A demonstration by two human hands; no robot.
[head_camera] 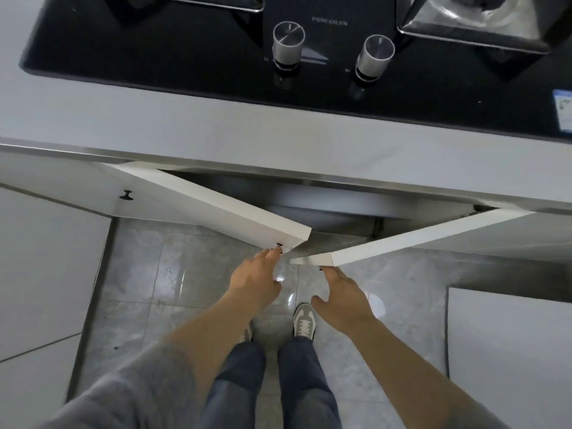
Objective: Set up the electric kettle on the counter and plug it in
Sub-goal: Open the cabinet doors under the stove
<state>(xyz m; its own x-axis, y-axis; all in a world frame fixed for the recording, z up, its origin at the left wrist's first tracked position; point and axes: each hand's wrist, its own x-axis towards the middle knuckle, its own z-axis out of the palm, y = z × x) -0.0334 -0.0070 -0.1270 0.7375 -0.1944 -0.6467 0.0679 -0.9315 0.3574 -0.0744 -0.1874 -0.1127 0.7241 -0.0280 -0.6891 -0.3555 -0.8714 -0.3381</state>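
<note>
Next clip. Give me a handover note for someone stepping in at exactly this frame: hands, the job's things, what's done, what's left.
Left hand: fingertips at the black knob of the left cabinet door; pinching or just touching, cannot tell.
Right hand: fingers straight, at the free edge of the right cabinet door.
Both doors stand ajar below the counter and hob.
Kettle, base, cord, socket: none in view.
Done: nothing visible beyond the doors ajar.
Left: find the kettle, stand it on the counter, plug it in.

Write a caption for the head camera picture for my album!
Left hand and right hand at the left door and right door, both ajar, below the stove.
</note>
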